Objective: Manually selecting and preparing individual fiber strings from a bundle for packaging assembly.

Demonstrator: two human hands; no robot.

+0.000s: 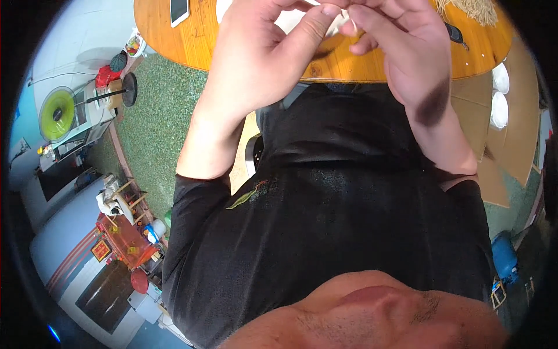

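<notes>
Home-like room, green pedestal fan (57, 114), wooden table (200, 49), speckled green floor (157, 107)

Pinched between left hand (270, 64) and right hand (414, 55): one small, thin strip (338, 24). Looks pale, almost white, and a bit curved by the right fingertips. Held up over the surface (357, 71), near its close edge. Partly hidden by fingers, so hard to tell the whole shape.

Black shirt (343, 232), short sleeves (189, 224), green leaf motif (241, 200)
</notes>
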